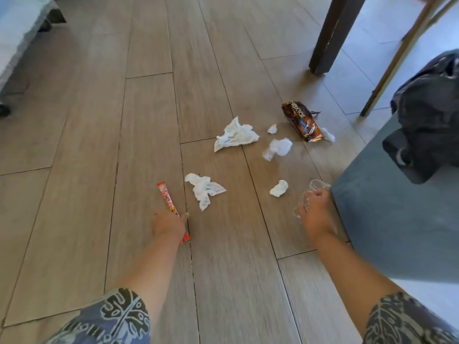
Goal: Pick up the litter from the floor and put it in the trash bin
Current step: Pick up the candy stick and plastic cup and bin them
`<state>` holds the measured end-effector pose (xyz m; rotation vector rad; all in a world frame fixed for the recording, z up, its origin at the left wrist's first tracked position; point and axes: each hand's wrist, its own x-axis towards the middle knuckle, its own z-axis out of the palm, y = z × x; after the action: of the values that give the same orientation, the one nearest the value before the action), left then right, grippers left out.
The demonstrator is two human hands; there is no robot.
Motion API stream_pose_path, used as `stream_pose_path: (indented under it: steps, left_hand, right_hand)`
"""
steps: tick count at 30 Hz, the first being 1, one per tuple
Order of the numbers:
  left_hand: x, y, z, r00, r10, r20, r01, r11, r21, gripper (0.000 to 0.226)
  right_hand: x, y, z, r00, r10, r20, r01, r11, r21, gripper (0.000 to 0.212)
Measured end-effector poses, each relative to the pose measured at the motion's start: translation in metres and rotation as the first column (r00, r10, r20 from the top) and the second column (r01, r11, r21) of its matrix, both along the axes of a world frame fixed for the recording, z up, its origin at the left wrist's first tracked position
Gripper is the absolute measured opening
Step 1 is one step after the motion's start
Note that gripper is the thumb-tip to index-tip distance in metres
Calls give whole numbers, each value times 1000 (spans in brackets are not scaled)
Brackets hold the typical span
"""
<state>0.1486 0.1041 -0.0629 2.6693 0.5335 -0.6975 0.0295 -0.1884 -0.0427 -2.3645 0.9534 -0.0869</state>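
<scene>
Litter lies scattered on the wooden floor. My left hand (pixel 169 223) rests on a long red-and-pink stick wrapper (pixel 168 200), fingers closed around its near half. My right hand (pixel 315 212) grips a crumpled clear plastic cup (pixel 314 188) at the floor. Between the hands lies a crumpled white tissue (pixel 205 189), with a small wad (pixel 279 188) to its right. Farther off are a large tissue (pixel 236 135), a fluffy white wad (pixel 278 148), a tiny scrap (pixel 272 129) and a brown foil snack wrapper (pixel 301 121). A black trash bag (pixel 427 115) bulges at the right edge.
A grey-blue upholstered seat (pixel 397 212) fills the right side beside my right hand. A dark furniture leg (pixel 330 38) and a thin wooden leg (pixel 397 55) stand behind the litter. A pale bed or sofa edge (pixel 17 33) is at the far left.
</scene>
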Motion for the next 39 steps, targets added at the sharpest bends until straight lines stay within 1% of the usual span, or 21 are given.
stream_pose_path:
  steps: [2,4,5,6,7,9,13,15,17,19,23,26,30,36,39]
  left_hand:
    - [-5,-2,-11,999,0,-44,0,1000,2,63]
    - [-11,-6,-9,999,19,-48,-19,1000,-6,49]
    - [-13,-6,-6,999,11,-53,-11,1000,-7,43]
    - [-16,-7,-4,998,-1,-63,0,1000,-20,40]
    - [-17,-7,-4,998,-15,-63,13,1000,-27,39]
    - [-19,-9,-2,997,25,-67,-30,997,-76,36]
    - [-28,-15,4,992,124,-6,-121,956,-267,27]
    - [-31,-22,11,992,120,39,-100,939,-330,22]
    - [-34,-32,25,991,82,106,-36,927,-374,14]
    - [-37,-43,40,983,18,181,58,912,-407,11]
    - [-42,-67,67,965,-80,251,195,856,-479,9]
    - [-44,-87,97,948,-133,289,265,833,-486,8]
    - [-45,-117,159,919,-167,357,345,779,-524,9]
    - [-53,-164,267,867,-190,461,447,705,-550,10]
    - [-66,-193,318,850,-173,497,488,613,-621,9]
  right_hand:
    - [3,-5,-6,988,14,-154,-17,1000,-21,41]
    - [6,-5,-13,962,2,-272,12,999,51,70]
    - [7,-3,-17,952,9,-306,17,996,84,79]
    - [7,0,-20,944,23,-328,5,996,84,84]
    - [6,3,-21,938,40,-343,-18,997,69,84]
    - [0,11,-22,942,60,-331,-57,998,20,74]
    - [-17,21,-20,979,55,-197,-61,998,-25,39]
    - [-22,26,-18,988,50,-148,-54,998,-22,28]
    - [-25,29,-13,994,37,-101,-36,999,10,29]
    - [-25,32,-6,1000,20,-17,-19,999,51,30]
    - [-18,37,24,987,-51,153,27,988,151,33]
    - [-7,38,63,949,-123,291,62,975,212,31]
    - [1,38,141,890,-217,401,105,953,285,24]
    - [-13,34,260,786,-306,538,164,941,296,22]
    - [-28,21,309,735,-321,597,196,944,266,18]
